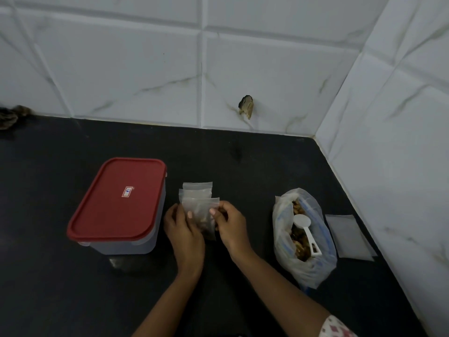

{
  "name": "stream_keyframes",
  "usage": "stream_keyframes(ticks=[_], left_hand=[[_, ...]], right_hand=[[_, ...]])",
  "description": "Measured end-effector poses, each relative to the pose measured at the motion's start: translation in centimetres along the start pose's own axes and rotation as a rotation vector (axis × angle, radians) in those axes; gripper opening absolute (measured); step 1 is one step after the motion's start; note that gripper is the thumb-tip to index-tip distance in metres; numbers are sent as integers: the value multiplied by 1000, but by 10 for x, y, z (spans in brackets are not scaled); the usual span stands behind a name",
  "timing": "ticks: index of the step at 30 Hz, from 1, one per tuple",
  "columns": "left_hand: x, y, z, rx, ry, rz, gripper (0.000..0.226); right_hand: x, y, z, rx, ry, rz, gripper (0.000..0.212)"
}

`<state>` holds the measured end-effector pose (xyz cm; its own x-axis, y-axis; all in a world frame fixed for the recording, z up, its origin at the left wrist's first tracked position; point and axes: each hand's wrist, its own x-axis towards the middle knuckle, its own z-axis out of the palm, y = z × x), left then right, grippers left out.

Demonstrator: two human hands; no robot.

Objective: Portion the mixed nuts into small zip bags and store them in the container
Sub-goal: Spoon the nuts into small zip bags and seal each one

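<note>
Both hands, left hand [183, 226] and right hand [228, 222], pinch the top of a small clear zip bag of nuts [202, 218] between the red-lidded plastic container [116, 203] and the open nut sack [303, 237], apparently sealing it; next, the lid must come off.

Both hands, left hand [181, 229] and right hand [227, 223], pinch a small zip bag [201, 218] of nuts above the dark counter [60, 288]; red-lidded container [119, 205] left, open nut bag [303, 237] with white scoop [306, 233] right

Nut-filled zip bag [202, 218], upright beside lidded container [116, 205]
</note>
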<state>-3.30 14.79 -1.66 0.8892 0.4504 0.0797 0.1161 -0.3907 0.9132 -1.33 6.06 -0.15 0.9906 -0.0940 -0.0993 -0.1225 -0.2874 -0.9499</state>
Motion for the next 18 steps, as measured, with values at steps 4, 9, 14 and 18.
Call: stream_keyframes(ticks=[4,9,14,18], left_hand=[[10,-12,2,-25,-44,30,44],[18,-11,1,-143,-154,-28,50],[18,-9,4,-187,-169,-21,50],[19,-8,7,-163,-158,-22,47]], right_hand=[[3,2,6,-173,70,-57,32],[2,2,14,-134,23,2,40],[5,3,15,-85,46,55,40],[7,3,14,-85,44,84,40]])
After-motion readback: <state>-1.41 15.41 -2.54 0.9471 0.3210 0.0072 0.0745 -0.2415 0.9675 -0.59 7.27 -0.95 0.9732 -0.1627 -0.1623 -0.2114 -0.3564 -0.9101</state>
